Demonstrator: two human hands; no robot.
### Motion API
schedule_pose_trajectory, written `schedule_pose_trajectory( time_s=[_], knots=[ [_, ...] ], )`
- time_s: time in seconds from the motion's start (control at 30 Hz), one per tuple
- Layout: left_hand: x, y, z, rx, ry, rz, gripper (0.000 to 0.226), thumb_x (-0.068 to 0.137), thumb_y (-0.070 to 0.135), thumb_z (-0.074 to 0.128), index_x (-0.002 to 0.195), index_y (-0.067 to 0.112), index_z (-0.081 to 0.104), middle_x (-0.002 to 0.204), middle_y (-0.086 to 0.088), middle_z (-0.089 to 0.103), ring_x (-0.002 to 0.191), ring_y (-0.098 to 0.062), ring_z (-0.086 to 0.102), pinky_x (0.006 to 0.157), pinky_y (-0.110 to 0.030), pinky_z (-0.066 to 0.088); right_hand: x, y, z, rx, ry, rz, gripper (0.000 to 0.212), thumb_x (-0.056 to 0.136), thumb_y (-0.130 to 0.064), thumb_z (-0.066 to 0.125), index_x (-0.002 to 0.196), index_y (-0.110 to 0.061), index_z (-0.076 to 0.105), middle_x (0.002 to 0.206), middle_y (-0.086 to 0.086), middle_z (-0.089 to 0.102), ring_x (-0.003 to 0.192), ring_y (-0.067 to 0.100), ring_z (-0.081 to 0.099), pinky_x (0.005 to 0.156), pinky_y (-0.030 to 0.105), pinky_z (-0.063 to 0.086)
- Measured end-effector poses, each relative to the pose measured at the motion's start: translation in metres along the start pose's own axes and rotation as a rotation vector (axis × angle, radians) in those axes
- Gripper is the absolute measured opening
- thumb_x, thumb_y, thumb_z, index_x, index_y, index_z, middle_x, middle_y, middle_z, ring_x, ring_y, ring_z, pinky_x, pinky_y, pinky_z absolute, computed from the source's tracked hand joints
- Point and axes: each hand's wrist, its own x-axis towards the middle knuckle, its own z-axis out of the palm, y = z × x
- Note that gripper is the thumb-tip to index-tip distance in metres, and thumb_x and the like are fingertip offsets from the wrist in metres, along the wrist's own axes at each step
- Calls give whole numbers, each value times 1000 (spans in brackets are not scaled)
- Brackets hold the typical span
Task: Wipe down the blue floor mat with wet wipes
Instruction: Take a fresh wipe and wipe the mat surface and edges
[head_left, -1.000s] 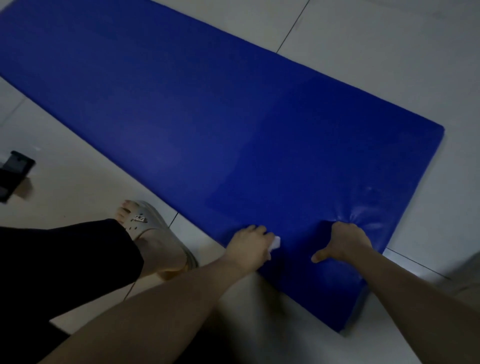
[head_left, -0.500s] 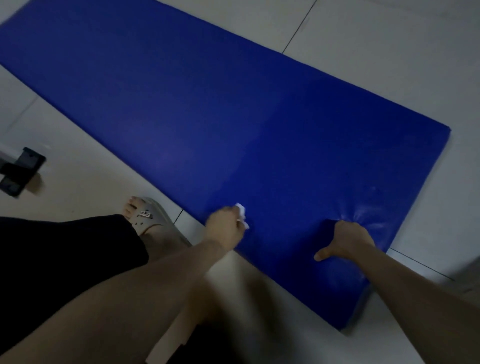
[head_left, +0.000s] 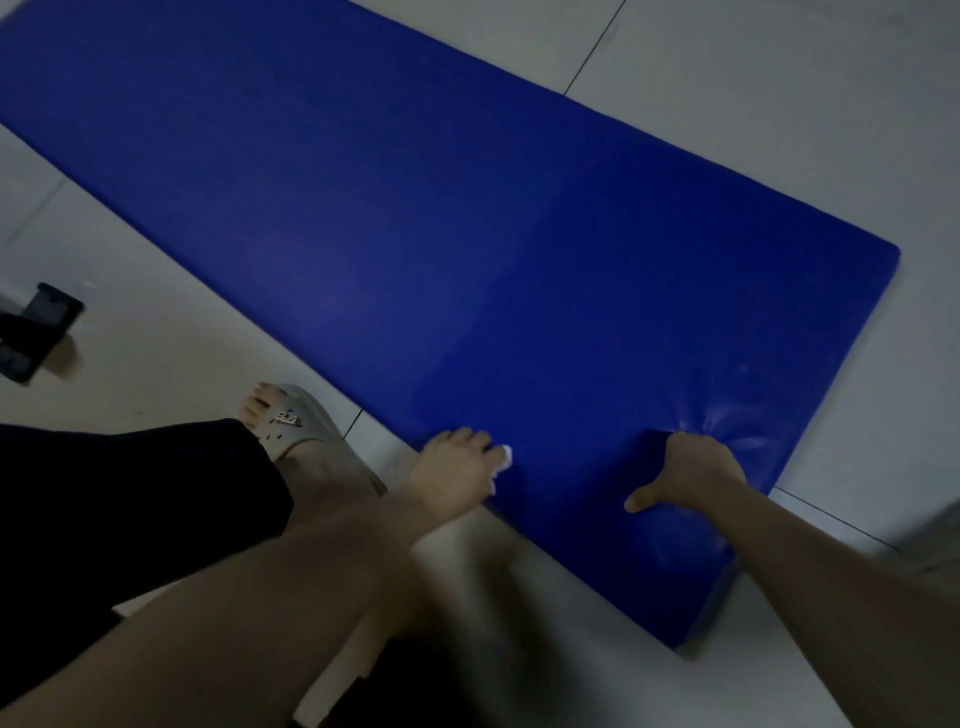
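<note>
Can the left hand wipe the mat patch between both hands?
Probably yes: the left hand holds the wet wipe on the mat, near its edge, and only bare mat separates it from the pressing right hand.

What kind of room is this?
Probably an indoor room, perhaps a home or exercise space: a padded blue floor mat lies on pale floor tiles, and the person wears a slipper.

Beige sandal (head_left: 311, 436) on tiled floor (head_left: 753, 104) (black bracket (head_left: 36, 332) left).
</note>
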Motion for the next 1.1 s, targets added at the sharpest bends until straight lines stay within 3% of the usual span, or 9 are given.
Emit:
schedule_pose_trajectory(
  time_s=[0.13,0.23,0.3,0.37,0.47,0.57,0.63,0.9,1.1],
  knots=[
    [-3,-48,-1,-193,145,-478,20,96,34,60,111,21,55,103,-5,61,96,-27,59,79,-39,50,-2,-1,-1,-20,0,1,78,48,-74,86,82,-20,40,88,-3,53,75,11,51,63,27,45],
    [-4,-47,0,-441,269,-805,21,98,32,59,113,17,59,107,-4,65,95,-23,62,76,-34,47,-2,-1,-1,-17,-8,7,80,48,-73,87,88,-19,43,88,-3,52,79,13,52,64,28,46],
    [-3,-27,-1,-468,245,-790,19,98,33,58,113,21,57,107,-2,66,95,-21,63,76,-32,46,-2,-1,-1,-11,-8,13,82,47,-74,87,90,-18,43,88,-3,51,80,14,53,64,28,45],
    [2,12,-1,-413,84,-584,16,98,36,55,106,22,52,104,-3,65,92,-21,62,76,-35,49,-2,-1,-1,-20,-4,13,84,46,-75,86,90,-19,43,88,-3,51,81,15,53,65,29,46],
    [6,78,-5,-350,-90,-282,20,100,34,52,114,20,49,114,-7,60,104,-28,59,83,-43,50,0,-1,-1,-29,-8,10,82,46,-76,86,87,-19,41,87,-3,51,77,13,51,64,28,45],
    [5,92,-5,-208,-110,-39,31,102,33,52,129,19,48,123,-9,54,113,-28,53,93,-43,46,0,1,0,-13,2,22,81,46,-75,86,83,-21,39,87,-3,51,79,14,52,66,28,46],
    [3,68,-5,-103,-94,-4,38,102,36,51,135,19,48,129,-9,53,119,-28,50,101,-43,40,0,0,-1,-4,10,19,81,44,-75,86,81,-21,38,87,-3,52,79,14,52,65,29,45],
    [3,-21,-1,-62,82,-494,40,100,44,55,128,16,52,122,-8,59,107,-27,56,89,-39,47,-2,-1,-1,2,-3,15,80,45,-75,87,79,-22,37,87,-4,52,74,11,49,62,28,44],
    [2,-27,1,-560,317,-946,33,99,36,58,115,8,51,107,-14,62,88,-26,60,71,-38,48,-6,-2,-1,16,0,7,79,47,-73,87,83,-22,40,88,-5,51,81,13,52,64,27,45]
  ],
)
